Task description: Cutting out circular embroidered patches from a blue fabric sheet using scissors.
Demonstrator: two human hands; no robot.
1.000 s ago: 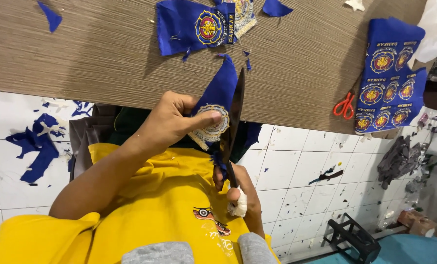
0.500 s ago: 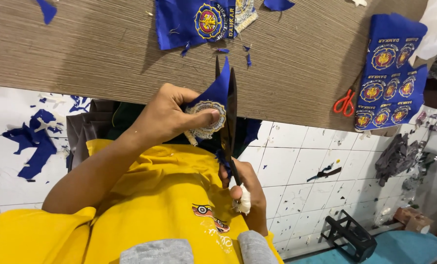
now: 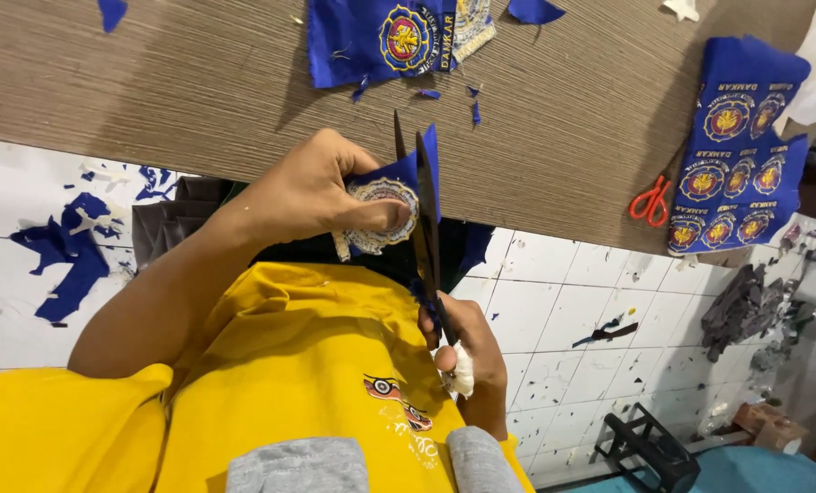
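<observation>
since half a second ago the left hand [image 3: 321, 196] has turned the blue fabric piece [image 3: 399, 196] a little, so the round embroidered patch [image 3: 381, 215] on it faces the camera more squarely, and the long dark scissors [image 3: 424, 219] now stand nearly upright with their tips slightly apart.

at the far left, blue fabric scraps [image 3: 57, 260] lie on the white tiled floor [image 3: 25, 201] below the table edge. a yellow shirt [image 3: 271, 365] fills the lower part of the view. the left hand is clamped on the fabric piece, thumb pressed onto the patch face and fingers curled behind the cloth, holding it up in front of the brown woven-look table [image 3: 198, 82]. just right of the thumb the scissor blades run along the patch's right edge, touching the cloth. below them the right hand [image 3: 467, 351] is closed around the scissor handles, which are wrapped in something white.

on the table above, another blue cloth with a round emblem [image 3: 381, 36] lies with small blue offcuts beside it. further right, small orange scissors [image 3: 650, 201] lie on the table, just beside a blue sheet of many uncut emblems [image 3: 737, 155]. at lower right a black stool [image 3: 650, 447] stands on the floor.
</observation>
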